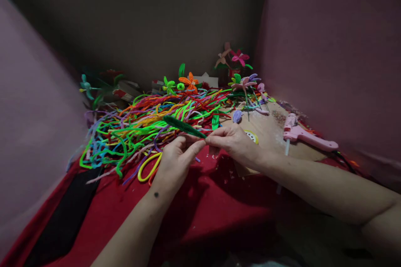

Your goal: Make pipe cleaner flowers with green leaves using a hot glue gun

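Observation:
A dark green pipe-cleaner leaf (pixel 183 126) slants up to the left above the table, its lower right end at my fingertips. My left hand (pixel 178 156) pinches that end between thumb and finger. From the other side my right hand (pixel 230 139) closes on the same end, its fingertips meeting those of the left. Just beyond the hands spreads a big heap of loose pipe cleaners (pixel 147 123) in many colours. A yellow round item with dark dots (pixel 251 137) is partly hidden behind my right hand.
A pink glue gun (pixel 308 135) lies on a brown board (pixel 266 123) at the right. Pipe-cleaner flowers, an orange one (pixel 189 82) among them, stand at the back. A black strip (pixel 67 217) lies on the red cloth (pixel 200 212) at the left. Walls rise behind and beside the table.

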The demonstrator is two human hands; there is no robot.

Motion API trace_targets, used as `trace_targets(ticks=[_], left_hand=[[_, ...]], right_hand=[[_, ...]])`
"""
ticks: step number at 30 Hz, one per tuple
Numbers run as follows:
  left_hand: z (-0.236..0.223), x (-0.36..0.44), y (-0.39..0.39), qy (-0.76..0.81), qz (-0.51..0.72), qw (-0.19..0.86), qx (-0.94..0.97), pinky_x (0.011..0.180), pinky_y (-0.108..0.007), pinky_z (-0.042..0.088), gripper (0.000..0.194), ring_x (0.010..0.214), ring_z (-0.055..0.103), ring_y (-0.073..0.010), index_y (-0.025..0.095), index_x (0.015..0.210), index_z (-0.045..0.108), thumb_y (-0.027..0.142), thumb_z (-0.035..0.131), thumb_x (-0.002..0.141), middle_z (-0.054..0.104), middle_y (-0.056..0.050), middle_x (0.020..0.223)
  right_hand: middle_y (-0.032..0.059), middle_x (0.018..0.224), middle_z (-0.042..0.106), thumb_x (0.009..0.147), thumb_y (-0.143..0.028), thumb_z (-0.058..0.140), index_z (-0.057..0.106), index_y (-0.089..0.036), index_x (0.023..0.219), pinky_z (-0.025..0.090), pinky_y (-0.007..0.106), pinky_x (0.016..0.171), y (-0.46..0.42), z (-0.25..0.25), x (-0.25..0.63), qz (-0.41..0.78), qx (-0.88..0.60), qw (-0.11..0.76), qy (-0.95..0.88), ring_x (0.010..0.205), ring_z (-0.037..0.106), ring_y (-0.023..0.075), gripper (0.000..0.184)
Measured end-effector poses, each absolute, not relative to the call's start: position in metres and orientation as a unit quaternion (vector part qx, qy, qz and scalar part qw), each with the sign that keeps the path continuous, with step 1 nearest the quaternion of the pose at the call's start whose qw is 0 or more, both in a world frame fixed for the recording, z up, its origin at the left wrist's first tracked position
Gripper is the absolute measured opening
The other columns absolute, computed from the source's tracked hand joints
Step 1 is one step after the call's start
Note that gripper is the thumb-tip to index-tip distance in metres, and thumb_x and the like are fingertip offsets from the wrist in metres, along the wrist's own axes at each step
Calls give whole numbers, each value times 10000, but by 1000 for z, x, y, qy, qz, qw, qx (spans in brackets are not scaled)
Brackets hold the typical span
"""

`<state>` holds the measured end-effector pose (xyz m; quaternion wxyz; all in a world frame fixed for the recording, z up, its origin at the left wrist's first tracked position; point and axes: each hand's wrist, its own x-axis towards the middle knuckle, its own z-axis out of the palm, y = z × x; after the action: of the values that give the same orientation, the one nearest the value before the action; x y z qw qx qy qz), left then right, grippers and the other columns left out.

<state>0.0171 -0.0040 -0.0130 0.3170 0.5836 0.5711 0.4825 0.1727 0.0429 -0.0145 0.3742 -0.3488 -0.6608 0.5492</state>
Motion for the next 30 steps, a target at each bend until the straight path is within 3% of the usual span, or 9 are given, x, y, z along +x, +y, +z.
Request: trace_targets(ticks=[1, 3, 10, 13, 19, 25, 30], left_hand=[[-15, 20, -2, 559, 486, 405, 536, 432, -219, 315, 216, 441, 413, -81, 154, 655, 580, 334, 640, 757, 515, 27, 533], [-17, 24, 3, 528, 533, 477, 459, 395, -207, 252, 278, 396, 332, -55, 153, 567, 528, 332, 678, 718, 431, 56, 463], [-18, 20, 6, 494, 535, 539, 424, 372, -193, 187, 221, 380, 277, -32, 125, 543, 591, 255, 739, 643, 415, 61, 434], [-20, 19, 5, 524, 533, 482, 456, 388, -193, 220, 201, 404, 305, -40, 128, 551, 622, 266, 738, 640, 447, 52, 448], [-18, 23, 1, 576, 538, 245, 565, 490, -205, 343, 116, 531, 439, -86, 147, 626, 691, 253, 706, 669, 567, 29, 571], [-7, 18, 2, 608, 560, 227, 514, 432, -212, 293, 158, 450, 351, -76, 160, 596, 675, 294, 715, 668, 485, 49, 477], [-7, 15, 2, 567, 572, 123, 580, 554, -226, 360, 124, 549, 436, -111, 181, 561, 669, 245, 730, 648, 538, 22, 547]], right_hand=[[8, 531, 583, 746, -210, 525, 628, -127, 565, 389, 231, 543, 42, -16, 173, 541, -344, 369, -673, 510, 492, 93, 224], [7, 544, 585, 753, -208, 519, 625, -130, 572, 383, 224, 538, 40, -19, 173, 534, -344, 348, -690, 521, 492, 91, 224], [8, 540, 597, 711, -307, 613, 617, -118, 621, 404, 218, 506, 41, -18, 173, 671, -295, 276, -622, 477, 502, 81, 209], [-3, 488, 590, 692, -286, 622, 621, -112, 627, 386, 203, 440, 41, -22, 170, 704, -307, 282, -575, 398, 470, 68, 186], [-20, 387, 535, 642, -205, 606, 594, -119, 560, 330, 192, 348, 37, -24, 164, 710, -333, 304, -541, 320, 416, 71, 119], [-15, 382, 532, 655, -183, 605, 564, -124, 514, 330, 184, 362, 34, -14, 166, 707, -341, 295, -545, 332, 423, 66, 159], [-23, 385, 534, 686, -188, 608, 574, -124, 544, 335, 179, 344, 37, -17, 165, 714, -342, 284, -542, 313, 410, 60, 159]])
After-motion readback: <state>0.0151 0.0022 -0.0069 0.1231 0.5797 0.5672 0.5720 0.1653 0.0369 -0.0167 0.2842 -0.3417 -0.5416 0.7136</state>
